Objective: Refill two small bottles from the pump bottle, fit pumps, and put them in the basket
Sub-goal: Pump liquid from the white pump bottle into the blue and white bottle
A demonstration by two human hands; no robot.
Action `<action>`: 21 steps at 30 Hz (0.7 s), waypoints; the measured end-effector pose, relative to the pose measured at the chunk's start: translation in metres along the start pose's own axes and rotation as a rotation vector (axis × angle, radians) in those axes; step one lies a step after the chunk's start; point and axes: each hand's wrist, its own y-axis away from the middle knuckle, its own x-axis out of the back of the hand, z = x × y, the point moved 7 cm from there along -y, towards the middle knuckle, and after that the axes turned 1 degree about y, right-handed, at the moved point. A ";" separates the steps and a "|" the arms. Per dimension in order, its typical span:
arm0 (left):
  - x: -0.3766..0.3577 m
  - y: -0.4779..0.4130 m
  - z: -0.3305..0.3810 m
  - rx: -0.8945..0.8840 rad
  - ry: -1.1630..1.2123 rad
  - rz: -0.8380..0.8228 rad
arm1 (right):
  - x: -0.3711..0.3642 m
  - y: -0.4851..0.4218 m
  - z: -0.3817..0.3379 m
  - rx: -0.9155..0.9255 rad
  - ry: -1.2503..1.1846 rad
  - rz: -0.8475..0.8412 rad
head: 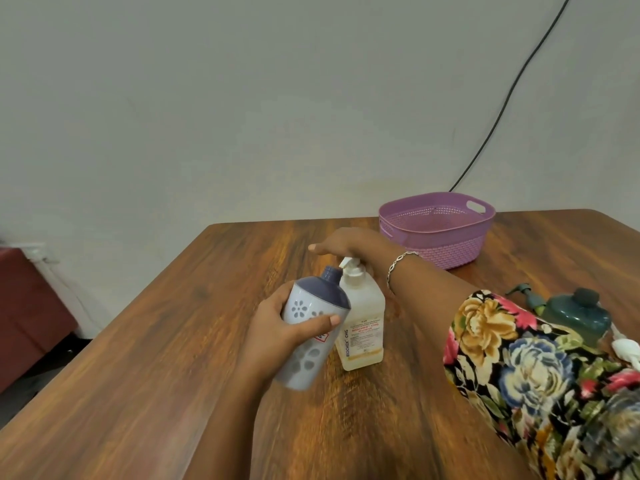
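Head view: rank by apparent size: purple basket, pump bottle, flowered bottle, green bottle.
1. purple basket
2. flowered bottle and pump bottle: look alike; the flowered one is held nearer the camera, so unranked
3. green bottle, partly hidden behind the sleeve

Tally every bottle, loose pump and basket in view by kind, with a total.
small bottles: 2, the flowered bottle held in the left hand and the teal bottle
pump bottle: 1
loose pumps: 2, the green pump and the white pump
basket: 1
total: 6
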 end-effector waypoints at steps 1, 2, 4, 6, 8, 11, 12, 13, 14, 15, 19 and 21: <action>0.000 0.000 0.000 -0.001 -0.002 0.000 | 0.002 0.001 0.000 -0.003 -0.035 -0.014; 0.001 0.000 0.000 0.000 -0.004 0.000 | 0.002 0.003 -0.001 -0.009 -0.064 -0.030; 0.000 0.000 -0.001 0.005 -0.013 -0.002 | 0.003 0.007 -0.002 -0.023 -0.100 -0.051; -0.001 -0.001 -0.001 0.012 -0.014 -0.010 | 0.004 0.009 -0.002 -0.028 -0.099 -0.053; -0.002 0.000 -0.002 0.020 -0.014 -0.020 | 0.003 0.008 -0.003 -0.019 -0.063 -0.046; -0.004 0.000 0.000 0.023 -0.019 -0.027 | -0.001 0.000 0.000 -0.014 0.085 0.012; -0.004 -0.001 0.000 0.026 -0.020 -0.026 | -0.001 -0.003 0.001 -0.021 0.135 0.032; -0.004 -0.001 0.001 0.031 -0.022 -0.023 | -0.001 -0.004 0.001 -0.024 0.163 0.039; -0.003 0.000 0.001 0.035 -0.023 -0.021 | -0.001 -0.004 0.001 -0.017 0.160 0.036; -0.003 -0.001 0.002 0.037 -0.027 -0.022 | 0.000 -0.003 -0.001 -0.003 0.125 0.023; -0.002 0.000 0.003 0.051 -0.037 -0.026 | 0.001 0.006 -0.001 -0.022 -0.095 -0.076; -0.002 0.000 0.005 0.048 -0.042 -0.027 | 0.001 0.007 -0.002 -0.019 -0.091 -0.091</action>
